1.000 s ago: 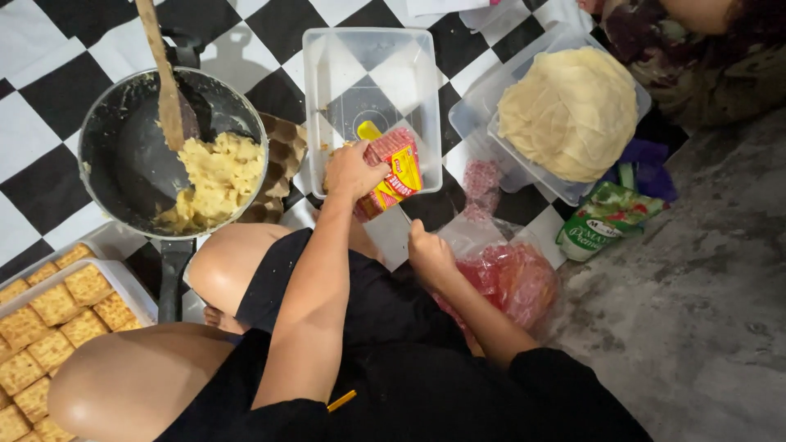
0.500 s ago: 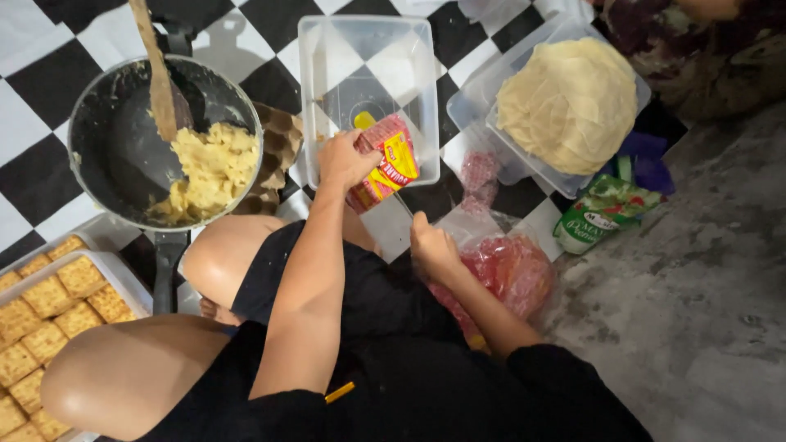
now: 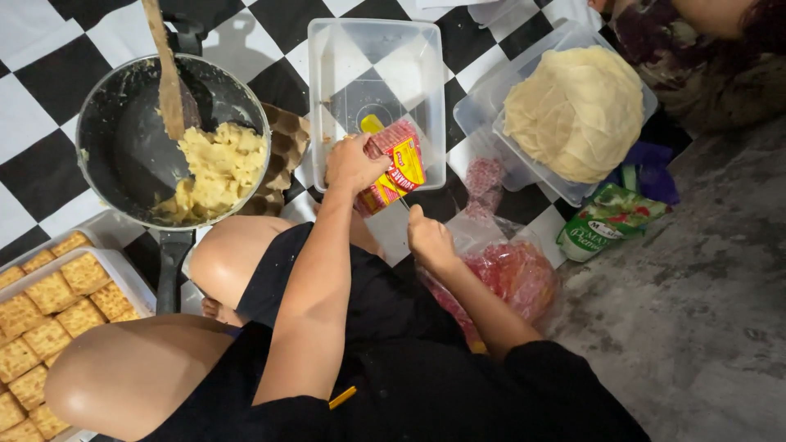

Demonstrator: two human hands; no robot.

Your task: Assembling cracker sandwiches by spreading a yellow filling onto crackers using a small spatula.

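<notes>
At centre we see a red-and-yellow rectangular packet [image 3: 395,166]; a green-and-white pouch [image 3: 607,221] lies at three o'clock, a clear bag of red packets [image 3: 512,274] at five.

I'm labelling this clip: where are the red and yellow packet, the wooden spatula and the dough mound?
red and yellow packet [image 3: 397,164], head view, its front face.
wooden spatula [image 3: 169,90], head view, its blade.
dough mound [image 3: 577,110], head view, its top.
</notes>
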